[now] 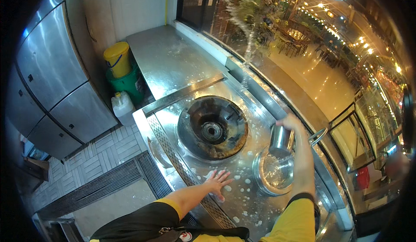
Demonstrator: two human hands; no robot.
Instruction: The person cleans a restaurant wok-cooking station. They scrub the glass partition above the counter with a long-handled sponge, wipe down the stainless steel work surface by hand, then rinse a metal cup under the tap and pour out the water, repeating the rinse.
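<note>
My left hand (218, 184) lies with spread fingers on the wet, foam-spotted stainless steel cooktop (240, 206). My right hand (290, 122) grips a cylindrical stainless steel container (281, 140), tilted over a round metal pot (276, 174) that has water in it. The pot stands on the cooktop, left of my right forearm. Beyond my left hand is a round wok burner (213, 128) with a blackened ring. A splash of water (248, 43) shows against the window, past the counter.
A slotted drain strip (175, 154) runs along the cooktop's near edge. A steel counter (172, 56) adjoins it. A yellow bucket (117, 58) on a green bin (126, 84) and a white jug (122, 107) stand at the left, near steel cabinets (52, 56). A curved metal tube (318, 136) is beside my right forearm.
</note>
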